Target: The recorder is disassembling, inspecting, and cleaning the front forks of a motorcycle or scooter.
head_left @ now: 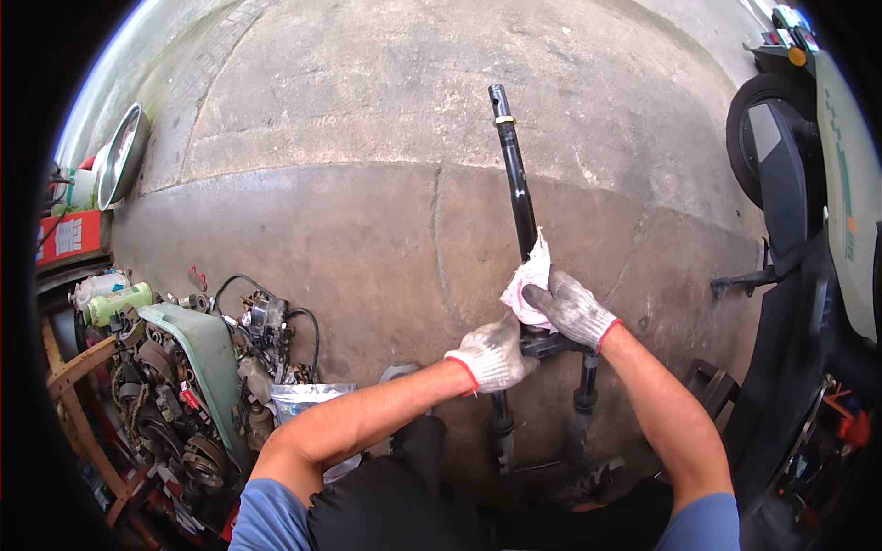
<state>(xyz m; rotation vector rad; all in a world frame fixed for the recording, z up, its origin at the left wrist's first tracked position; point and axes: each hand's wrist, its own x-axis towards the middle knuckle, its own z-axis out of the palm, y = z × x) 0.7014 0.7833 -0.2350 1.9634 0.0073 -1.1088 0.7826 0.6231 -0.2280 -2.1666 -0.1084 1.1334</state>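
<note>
A black scooter front fork [520,197] points away from me, its long steering tube tilted slightly left at the far end. Near the tube's tip sits a yellowish ring [504,119]. Two fork legs [585,401] extend back toward my body. My left hand [496,354], in a whitish knit glove with a red cuff, is closed around the fork beside its crossbar. In a dirtier matching glove, my right hand [571,310] presses a crumpled pinkish-white cloth [528,285] against the base of the tube. The cloth hides part of the tube there.
At left stands a green bin [197,358] filled with greasy metal parts. Beside it lie a carburetor-like part with black hoses [268,317] and a clear plastic bag [308,393]. A metal basin [124,156] leans farther back. A scooter [781,174] stands along the right.
</note>
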